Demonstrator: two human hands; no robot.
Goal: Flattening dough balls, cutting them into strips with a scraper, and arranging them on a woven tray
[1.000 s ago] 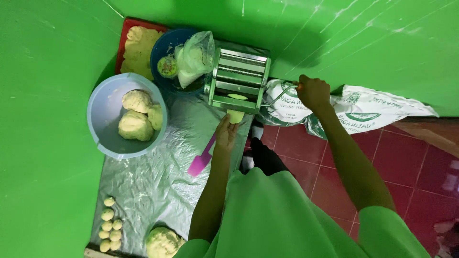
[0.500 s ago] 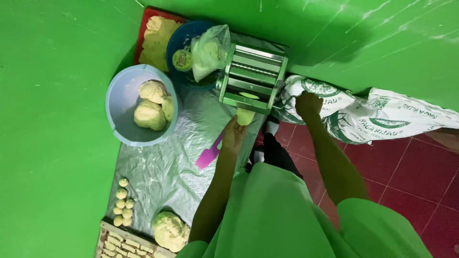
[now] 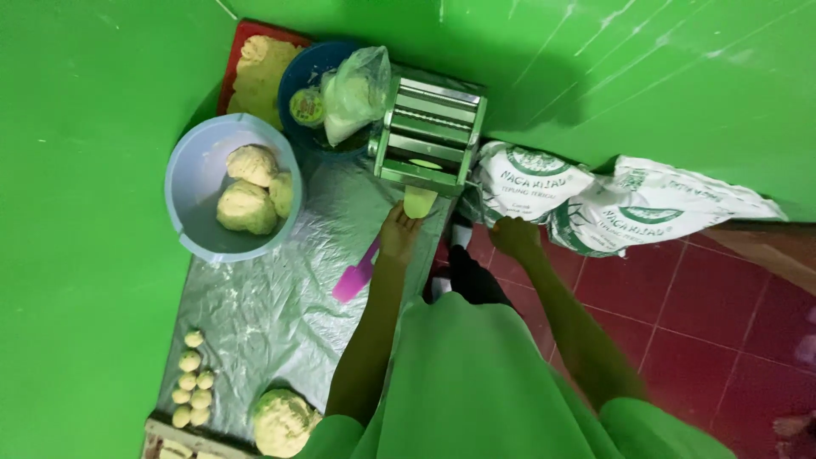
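A metal dough-rolling machine (image 3: 429, 136) stands at the far end of a plastic sheet (image 3: 263, 306). A pale flattened dough piece (image 3: 419, 202) hangs out of its underside. My left hand (image 3: 399, 234) pinches the lower edge of this dough. My right hand (image 3: 514, 236) is closed in a fist beside the machine's right side, on its crank handle, which the fist mostly hides. A pink spatula (image 3: 355, 274) lies on the sheet just left of my left forearm.
A pale blue basin (image 3: 189, 223) holds three dough lumps (image 3: 246, 200). A dark blue bowl (image 3: 297, 81) holds a plastic bag (image 3: 353, 89) and a small container. Behind it is a red tray (image 3: 242, 38). Small dough balls (image 3: 194, 387), a large dough lump (image 3: 280, 421) and white sacks (image 3: 612, 204) lie around.
My right hand has swung down and towards me beside the machine. The dough piece hangs a little further out, with my left hand still under it. The view has shifted.
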